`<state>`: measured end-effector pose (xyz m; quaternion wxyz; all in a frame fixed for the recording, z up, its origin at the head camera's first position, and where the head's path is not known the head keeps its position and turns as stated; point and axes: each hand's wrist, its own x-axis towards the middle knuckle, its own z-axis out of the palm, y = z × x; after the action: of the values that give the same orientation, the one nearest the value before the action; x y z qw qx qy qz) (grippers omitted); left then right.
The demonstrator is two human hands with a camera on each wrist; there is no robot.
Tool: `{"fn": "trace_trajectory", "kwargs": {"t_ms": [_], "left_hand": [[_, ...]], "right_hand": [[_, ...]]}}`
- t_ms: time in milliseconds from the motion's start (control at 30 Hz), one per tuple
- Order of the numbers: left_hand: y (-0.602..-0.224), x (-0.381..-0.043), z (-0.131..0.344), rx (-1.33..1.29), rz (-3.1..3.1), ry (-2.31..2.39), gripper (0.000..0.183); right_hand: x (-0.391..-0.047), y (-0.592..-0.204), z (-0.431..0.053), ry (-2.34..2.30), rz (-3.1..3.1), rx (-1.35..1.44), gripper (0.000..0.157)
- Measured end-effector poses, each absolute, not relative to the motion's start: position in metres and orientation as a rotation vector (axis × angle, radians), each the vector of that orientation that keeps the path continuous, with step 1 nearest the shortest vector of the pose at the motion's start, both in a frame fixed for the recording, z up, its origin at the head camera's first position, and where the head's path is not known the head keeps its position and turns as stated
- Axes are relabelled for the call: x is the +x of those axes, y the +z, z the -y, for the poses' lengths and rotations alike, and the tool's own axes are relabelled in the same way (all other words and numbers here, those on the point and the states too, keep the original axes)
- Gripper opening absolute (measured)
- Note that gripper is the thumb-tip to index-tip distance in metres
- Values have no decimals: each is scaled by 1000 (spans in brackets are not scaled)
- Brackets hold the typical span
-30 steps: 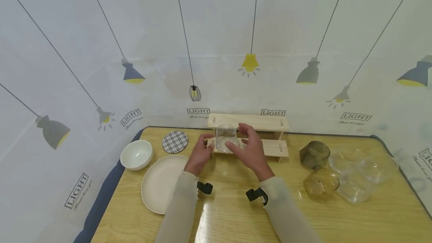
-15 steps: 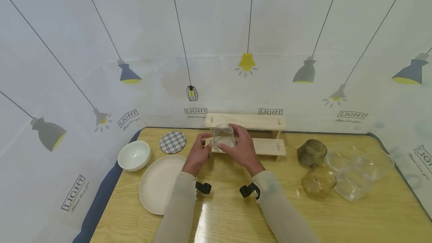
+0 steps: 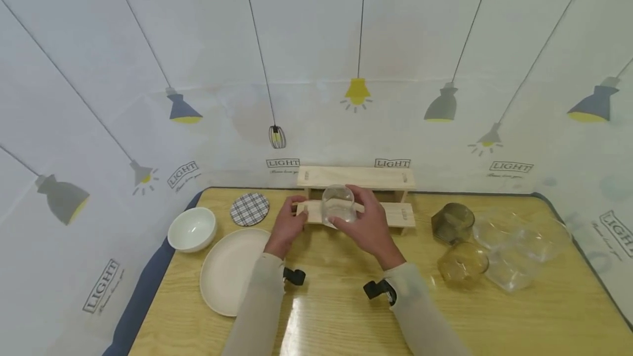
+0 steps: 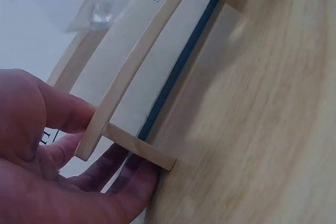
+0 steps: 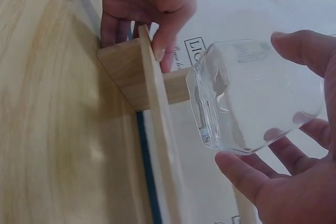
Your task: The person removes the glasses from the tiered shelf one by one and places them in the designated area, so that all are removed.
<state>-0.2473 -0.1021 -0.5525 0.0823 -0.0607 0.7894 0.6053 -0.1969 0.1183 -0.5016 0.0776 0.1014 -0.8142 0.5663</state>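
A small two-tier wooden rack [image 3: 356,177] stands at the back of the table, against the printed backdrop. My left hand [image 3: 287,227] grips the left end of its lower step, thumb on top and the other fingers around the end support [image 4: 142,148]. A clear drinking glass [image 3: 339,207] with a faceted base is in my right hand [image 3: 368,224], thumb on one side and fingers on the other. In the right wrist view the glass base [image 5: 202,100] hangs over the lower board [image 5: 157,103], apart from it.
To the right are a smoky grey glass [image 3: 452,223], an amber glass [image 3: 462,265] and several clear glasses [image 3: 514,268]. On the left sit a white bowl [image 3: 192,229], a checked round coaster [image 3: 249,209] and a cream plate [image 3: 225,276], partly under my left sleeve.
The right hand has shifted the glass slightly left, then back right along the lower step, away from the left hand. The left hand stays at the rack's end. The head view drifts a little.
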Motion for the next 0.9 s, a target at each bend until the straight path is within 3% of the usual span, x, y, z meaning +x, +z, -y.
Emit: {"fn": "trace_trajectory", "kwargs": {"t_ms": [700, 900], "left_hand": [[-550, -247, 102, -218, -2315, 1841, 41], [-549, -245, 105, -189, -2289, 1863, 41]], "right_hand": [[-142, -461, -213, 1518, 2313, 330, 77], [-122, -454, -246, 1219, 2275, 339, 81]]}}
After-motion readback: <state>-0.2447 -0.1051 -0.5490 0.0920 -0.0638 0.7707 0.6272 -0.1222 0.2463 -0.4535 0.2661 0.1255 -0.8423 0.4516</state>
